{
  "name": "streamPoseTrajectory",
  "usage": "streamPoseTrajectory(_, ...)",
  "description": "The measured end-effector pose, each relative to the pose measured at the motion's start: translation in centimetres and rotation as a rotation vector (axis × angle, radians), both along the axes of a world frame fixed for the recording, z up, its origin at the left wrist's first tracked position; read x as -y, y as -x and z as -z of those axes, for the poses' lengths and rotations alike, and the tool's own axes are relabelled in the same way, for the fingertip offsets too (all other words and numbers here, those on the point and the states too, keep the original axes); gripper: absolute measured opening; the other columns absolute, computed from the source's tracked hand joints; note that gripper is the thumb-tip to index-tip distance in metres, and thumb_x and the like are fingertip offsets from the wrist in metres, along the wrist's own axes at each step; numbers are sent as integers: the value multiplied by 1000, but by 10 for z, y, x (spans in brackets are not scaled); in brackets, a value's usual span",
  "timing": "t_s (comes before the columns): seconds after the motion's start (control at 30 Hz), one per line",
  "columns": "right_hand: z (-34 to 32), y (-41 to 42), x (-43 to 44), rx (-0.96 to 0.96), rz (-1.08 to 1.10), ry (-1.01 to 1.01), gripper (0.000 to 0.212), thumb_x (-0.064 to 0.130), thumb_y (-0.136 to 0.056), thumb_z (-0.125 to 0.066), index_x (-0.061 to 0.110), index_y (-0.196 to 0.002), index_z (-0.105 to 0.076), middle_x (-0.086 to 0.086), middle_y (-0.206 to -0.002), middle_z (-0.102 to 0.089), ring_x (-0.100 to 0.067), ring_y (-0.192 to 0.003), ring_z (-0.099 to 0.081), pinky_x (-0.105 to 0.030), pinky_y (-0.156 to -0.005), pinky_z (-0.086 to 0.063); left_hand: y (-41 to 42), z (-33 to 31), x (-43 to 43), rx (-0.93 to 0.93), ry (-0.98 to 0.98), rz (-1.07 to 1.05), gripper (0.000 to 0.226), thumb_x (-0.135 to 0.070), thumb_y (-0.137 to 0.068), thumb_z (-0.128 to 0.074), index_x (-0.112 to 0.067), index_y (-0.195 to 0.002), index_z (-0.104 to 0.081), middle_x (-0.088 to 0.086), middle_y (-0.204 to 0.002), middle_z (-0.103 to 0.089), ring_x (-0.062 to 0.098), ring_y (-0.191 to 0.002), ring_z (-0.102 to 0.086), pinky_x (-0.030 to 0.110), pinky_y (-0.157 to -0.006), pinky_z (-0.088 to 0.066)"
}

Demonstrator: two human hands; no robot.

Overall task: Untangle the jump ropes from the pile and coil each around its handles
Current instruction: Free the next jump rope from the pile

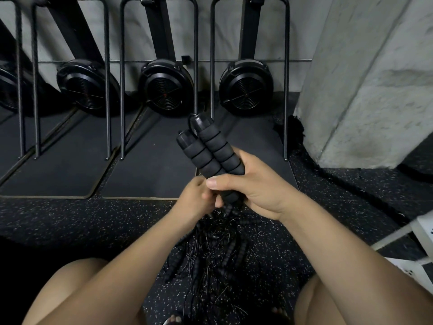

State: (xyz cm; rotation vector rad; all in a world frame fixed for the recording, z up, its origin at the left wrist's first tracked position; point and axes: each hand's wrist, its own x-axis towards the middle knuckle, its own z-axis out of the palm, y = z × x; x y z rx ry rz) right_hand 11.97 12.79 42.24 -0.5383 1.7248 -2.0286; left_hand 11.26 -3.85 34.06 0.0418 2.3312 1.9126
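Observation:
Two black foam-ribbed jump rope handles [210, 148] stand side by side, pointing up and away from me. My right hand [253, 184] grips their lower ends, thumb laid across the front. My left hand [194, 198] is just left of that grip, its fingers curled at the base of the handles where the thin black cord comes out; what it pinches is hidden. Below the hands a tangled pile of black jump ropes [218, 254] with more ribbed handles lies on the speckled floor between my knees.
Three black fan-wheel machines [164, 90] on metal frames stand on dark mats along the grey wall ahead. A concrete pillar [363, 78] rises at the right, with a thick black battle rope [339, 181] on the floor beside it. A white object [412, 233] sits at the right edge.

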Motion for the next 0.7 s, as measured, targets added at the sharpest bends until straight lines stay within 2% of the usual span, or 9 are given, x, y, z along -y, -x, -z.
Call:
streamPoseTrajectory(0.07, -2, 0, -3, -11, -22, -23, 44, -5, -97, -70, 9, -137, -58, -16, -125, -76, -29, -79, -73, -34, -61, -58, -5, 2, -3, 6, 71, 86, 5, -27, -88, -53, -31, -88, -53, -13, -82, -60, -3, -69, -59, 14, -68, -52)
streamPoseTrajectory(0.1, -3, 1, -6, -19, -13, -43, 45, -4, -97, -70, 10, -137, -57, -16, -127, -76, -30, -79, -72, -36, -61, -57, -5, 0, -6, 20, 81, 86, 9, -27, -93, -53, -32, -85, -52, -12, -81, -57, -2, -67, -58, 12, -66, -50)
streamPoseTrajectory(0.2, -2, 13, -19, -32, 46, -97, 44, -5, -94, -76, 9, -127, -51, -16, -114, -77, -32, -79, -69, -42, -66, -57, -5, -10, -11, 51, 113, 107, 39, -35, -111, -44, -23, -76, -57, -10, -63, -49, 6, -49, -43, 16, -49, -34)
streamPoseTrajectory(0.27, -2, 20, -28, -50, 97, -158, 53, -8, -91, -78, 10, -129, -46, -19, -105, -75, -31, -79, -68, -46, -70, -60, -5, -17, -7, 64, 86, 121, 57, -51, -112, -40, -15, -74, -62, -6, -54, -42, 12, -45, -35, 22, -45, -29)
streamPoseTrajectory(0.37, 4, 32, -40, -123, 210, -341, 76, -8, -87, -80, 29, -144, -46, -14, -112, -76, -29, -80, -73, -55, -81, -64, -7, -24, 5, 17, 137, 159, 67, -66, -106, -44, -9, -76, -63, -9, -51, -36, 10, -44, -34, 23, -47, -29)
streamPoseTrajectory(0.47, 19, 48, -50, -212, 266, -594, 86, -3, -84, -81, 48, -144, -45, -5, -116, -74, -32, -84, -79, -55, -80, -67, -6, -27, 13, -43, 194, 178, 55, -54, -103, -62, -6, -76, -56, -10, -53, -36, 8, -46, -32, 27, -49, -27)
streamPoseTrajectory(0.57, 33, 56, -55, -203, 212, -817, 80, -4, -82, -78, 41, -140, -48, -7, -108, -75, -22, -70, -78, -43, -65, -67, -4, -28, 19, -67, 165, 182, 44, -39, -98, -76, -17, -69, -50, -7, -56, -38, 9, -50, -30, 28, -50, -26)
streamPoseTrajectory(0.63, 41, 54, -52, -145, 65, -913, 67, -7, -82, -78, 29, -132, -53, -9, -102, -75, -16, -66, -74, -34, -60, -62, -2, -28, 22, -75, 95, 176, 44, -40, -95, -80, -20, -68, -51, -4, -59, -39, 11, -52, -29, 28, -52, -25)
streamPoseTrajectory(0.7, 44, 47, -47, -78, -149, -970, 54, -10, -83, -79, 20, -121, -56, -12, -96, -75, -18, -67, -74, -33, -59, -62, 0, -29, 25, -76, 7, 162, 45, -47, -88, -82, -18, -70, -53, 2, -62, -39, 14, -54, -27, 28, -53, -22)
